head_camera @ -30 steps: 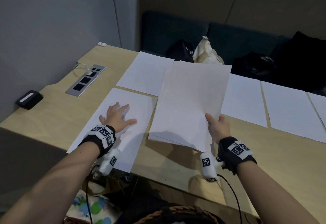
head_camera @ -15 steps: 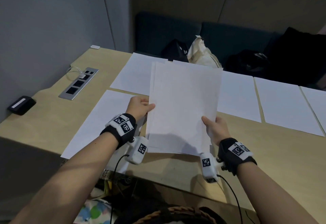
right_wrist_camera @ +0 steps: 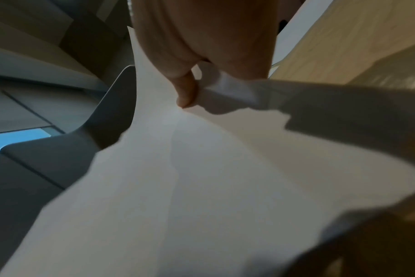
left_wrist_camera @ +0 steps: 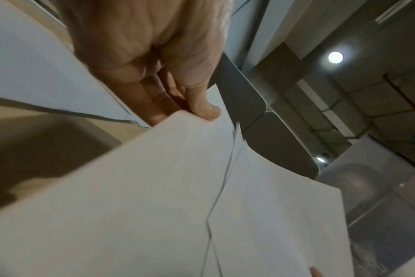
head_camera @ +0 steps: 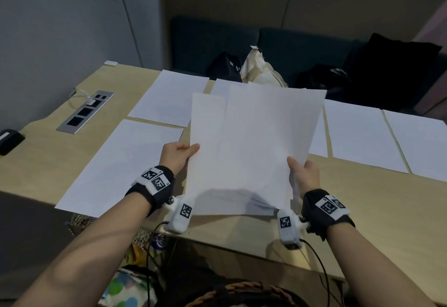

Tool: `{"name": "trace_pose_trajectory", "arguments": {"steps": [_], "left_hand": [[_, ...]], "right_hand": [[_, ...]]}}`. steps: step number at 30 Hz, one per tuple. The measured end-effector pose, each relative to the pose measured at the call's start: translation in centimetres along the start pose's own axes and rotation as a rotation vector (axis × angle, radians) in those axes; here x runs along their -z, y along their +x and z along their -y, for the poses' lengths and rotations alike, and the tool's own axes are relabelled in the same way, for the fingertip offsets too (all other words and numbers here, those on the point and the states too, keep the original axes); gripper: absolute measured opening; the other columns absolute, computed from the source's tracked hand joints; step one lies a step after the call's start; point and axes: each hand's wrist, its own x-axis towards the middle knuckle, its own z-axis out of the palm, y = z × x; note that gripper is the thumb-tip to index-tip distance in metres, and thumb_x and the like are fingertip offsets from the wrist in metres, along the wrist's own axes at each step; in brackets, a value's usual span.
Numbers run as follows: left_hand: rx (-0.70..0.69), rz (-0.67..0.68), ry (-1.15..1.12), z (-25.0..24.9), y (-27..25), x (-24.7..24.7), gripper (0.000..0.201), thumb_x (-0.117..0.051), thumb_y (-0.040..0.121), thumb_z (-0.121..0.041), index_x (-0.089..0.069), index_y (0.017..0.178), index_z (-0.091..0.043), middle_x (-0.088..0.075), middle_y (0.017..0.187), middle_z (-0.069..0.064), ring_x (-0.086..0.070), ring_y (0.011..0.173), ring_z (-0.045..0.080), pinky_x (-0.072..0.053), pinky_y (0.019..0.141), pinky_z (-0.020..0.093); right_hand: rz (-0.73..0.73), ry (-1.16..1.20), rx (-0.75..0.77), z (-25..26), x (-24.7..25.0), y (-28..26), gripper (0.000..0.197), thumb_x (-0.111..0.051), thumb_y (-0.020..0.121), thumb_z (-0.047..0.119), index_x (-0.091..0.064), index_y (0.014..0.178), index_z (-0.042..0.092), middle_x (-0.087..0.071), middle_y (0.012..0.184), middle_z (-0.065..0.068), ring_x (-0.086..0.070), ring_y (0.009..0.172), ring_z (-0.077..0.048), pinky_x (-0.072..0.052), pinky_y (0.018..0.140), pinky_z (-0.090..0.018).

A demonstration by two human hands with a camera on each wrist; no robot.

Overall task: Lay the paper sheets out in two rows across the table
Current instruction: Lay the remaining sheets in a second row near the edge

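Note:
I hold a stack of white paper sheets (head_camera: 251, 147) tilted up above the near middle of the table (head_camera: 377, 212). My left hand (head_camera: 180, 154) pinches its left edge, thumb on top; one sheet (left_wrist_camera: 135, 196) is slid out to the left of the rest. My right hand (head_camera: 303, 173) grips the stack's right edge (right_wrist_camera: 201, 168), thumb on the face. Several sheets lie flat along the far row, among them one at the left (head_camera: 169, 97) and one at the right (head_camera: 362, 135). A single sheet (head_camera: 121, 166) lies in the near row at the left.
A metal socket panel (head_camera: 85, 112) with a white plug sits in the table's left side, and a small black device (head_camera: 9, 141) lies at the far left edge. Bags (head_camera: 261, 69) and dark clothing (head_camera: 387, 72) rest on the bench behind the table.
My left hand has lifted off the near-left sheet and taken the stack's left edge. One sheet now slides out leftward from the stack. The right hand keeps its grip.

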Motion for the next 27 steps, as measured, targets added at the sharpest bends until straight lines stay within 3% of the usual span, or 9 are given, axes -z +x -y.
{"name": "trace_pose_trajectory", "arguments": {"steps": [3, 5, 8, 10, 14, 18, 22, 24, 27], "left_hand": [[0.069, -0.025, 0.106, 1.4, -0.8, -0.1, 0.028, -0.067, 0.083, -0.018, -0.053, 0.061, -0.007, -0.053, 0.063, 0.005, -0.049, 0.067, 0.022, -0.039, 0.069, 0.027], [0.096, -0.059, 0.272, 2.5, -1.2, -0.2, 0.034, -0.067, 0.083, -0.019, -0.047, 0.057, -0.011, -0.053, 0.070, 0.009, -0.047, 0.073, 0.023, -0.037, 0.072, 0.026], [0.099, -0.137, 0.405, 3.4, -2.1, -0.6, 0.015, -0.066, 0.083, -0.015, -0.059, 0.078, -0.003, -0.054, 0.087, 0.010, -0.048, 0.083, 0.022, -0.035, 0.077, 0.023], [0.099, -0.164, 0.449, 3.8, -2.2, -0.6, 0.023, -0.066, 0.083, -0.011, -0.064, 0.098, 0.006, -0.055, 0.091, 0.010, -0.054, 0.090, 0.027, -0.036, 0.080, 0.025], [0.092, -0.176, 0.518, 4.0, -1.5, -0.3, 0.028, -0.066, 0.082, -0.009, -0.061, 0.105, 0.007, -0.065, 0.106, 0.023, -0.060, 0.104, 0.036, -0.043, 0.084, 0.032], [-0.011, -0.214, 0.604, 4.0, -1.7, -1.2, 0.041, -0.065, 0.081, -0.008, -0.051, 0.119, 0.000, -0.046, 0.126, 0.023, -0.047, 0.117, 0.038, -0.040, 0.096, 0.040], [-0.214, 0.070, 0.699, 3.4, -3.0, -3.6, 0.046, -0.066, 0.081, -0.027, -0.054, 0.124, -0.019, -0.039, 0.137, 0.011, -0.041, 0.127, 0.029, -0.036, 0.105, 0.038], [-0.198, 0.284, 0.862, 3.5, -3.8, -4.7, 0.062, -0.065, 0.078, -0.046, -0.045, 0.135, -0.029, -0.028, 0.150, 0.005, -0.028, 0.139, 0.027, -0.023, 0.113, 0.045], [-0.114, 0.406, 0.994, 3.7, -4.1, -5.5, 0.087, -0.065, 0.074, -0.057, -0.022, 0.146, -0.038, 0.000, 0.161, 0.000, 0.004, 0.148, 0.025, -0.001, 0.115, 0.055]], "right_hand": [[-0.078, 0.027, 0.001, -0.2, 1.8, 0.8, 0.034, -0.054, 0.091, 0.007, -0.054, 0.123, -0.006, -0.062, 0.116, -0.014, -0.059, 0.100, -0.025, -0.046, 0.087, -0.034], [-0.105, 0.052, -0.009, -0.4, 2.8, 1.1, 0.035, -0.054, 0.090, 0.006, -0.054, 0.123, -0.005, -0.062, 0.121, -0.016, -0.060, 0.100, -0.026, -0.046, 0.088, -0.035], [-0.147, 0.078, -0.025, -0.6, 4.1, 1.3, 0.035, -0.053, 0.091, 0.004, -0.053, 0.124, -0.007, -0.060, 0.125, -0.019, -0.058, 0.101, -0.023, -0.043, 0.088, -0.031], [-0.163, 0.078, -0.038, -0.9, 4.7, 1.4, 0.035, -0.053, 0.091, 0.004, -0.053, 0.124, -0.008, -0.060, 0.126, -0.022, -0.058, 0.102, -0.025, -0.043, 0.088, -0.031], [-0.172, 0.074, -0.046, -1.5, 5.6, 1.3, 0.037, -0.052, 0.092, 0.004, -0.050, 0.127, -0.009, -0.059, 0.125, -0.020, -0.057, 0.107, -0.027, -0.042, 0.089, -0.029], [-0.166, 0.069, -0.048, -1.9, 6.2, 1.6, 0.037, -0.052, 0.092, 0.005, -0.051, 0.127, -0.007, -0.060, 0.120, -0.015, -0.056, 0.102, -0.023, -0.042, 0.091, -0.030], [-0.169, 0.082, -0.066, -1.8, 6.7, 1.9, 0.036, -0.054, 0.091, 0.006, -0.053, 0.125, -0.004, -0.060, 0.127, -0.016, -0.059, 0.105, -0.026, -0.045, 0.096, -0.036], [-0.171, 0.074, -0.063, -1.7, 7.0, 2.0, 0.037, -0.054, 0.091, 0.005, -0.051, 0.126, -0.007, -0.059, 0.128, -0.020, -0.058, 0.102, -0.025, -0.044, 0.092, -0.032], [-0.169, 0.068, -0.064, -1.8, 7.5, 2.1, 0.038, -0.053, 0.092, 0.006, -0.050, 0.128, -0.007, -0.058, 0.130, -0.020, -0.056, 0.101, -0.023, -0.041, 0.090, -0.029]]}}
